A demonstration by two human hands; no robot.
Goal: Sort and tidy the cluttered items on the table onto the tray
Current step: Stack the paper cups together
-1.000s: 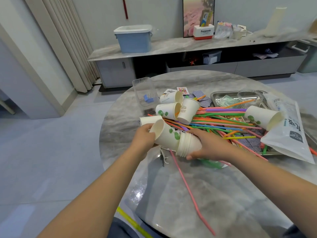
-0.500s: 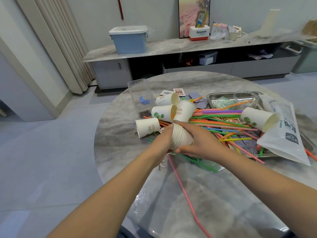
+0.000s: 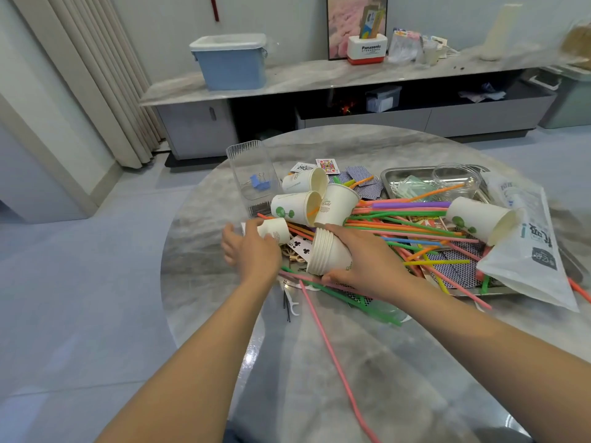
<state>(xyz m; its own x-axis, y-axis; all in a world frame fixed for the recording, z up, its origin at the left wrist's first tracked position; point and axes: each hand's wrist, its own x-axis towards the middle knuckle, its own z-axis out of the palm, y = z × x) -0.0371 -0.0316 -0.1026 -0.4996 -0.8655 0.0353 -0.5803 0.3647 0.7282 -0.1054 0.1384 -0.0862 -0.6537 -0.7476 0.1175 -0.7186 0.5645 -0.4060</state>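
Nested cup stack point(image 3: 327, 254) lying on its side near the desk's point(image 3: 319, 362) middle, rims toward the camera's left, gripped by the right hand point(image 3: 367, 263): fingers point(image 3: 339, 230) curled over the top, thumb underneath. Just left, a single cup point(image 3: 275, 230) on its side, the left hand point(image 3: 251, 251) reaching over it with fingers spread and loosely bent; touching or not, cannot tell. Between the two, a clubs card point(image 3: 302, 247) face up on the desk. Behind the stack, three more cups: one upright point(image 3: 335, 204), two tipped over point(image 3: 295, 207) point(image 3: 305, 180). To the right, a heap of coloured straws point(image 3: 412, 223) fanning across the desk and over the tray's point(image 3: 393, 175) front edge, with another tipped cup point(image 3: 479, 219) resting on them. Blue-backed cards point(image 3: 457, 266) scattered beneath the straws. White plastic bag point(image 3: 531, 251) draped over the tray's right side. Clear round container point(image 3: 457, 180) sitting inside the tray at the back. Clear tall box point(image 3: 252, 175) standing at the desk's left, a blue binder clip point(image 3: 259, 183) inside. One long pink straw point(image 3: 332, 356) running from the pile toward the near edge. Beyond the desk, a low cabinet point(image 3: 319, 78) carrying a blue bin point(image 3: 230, 62).
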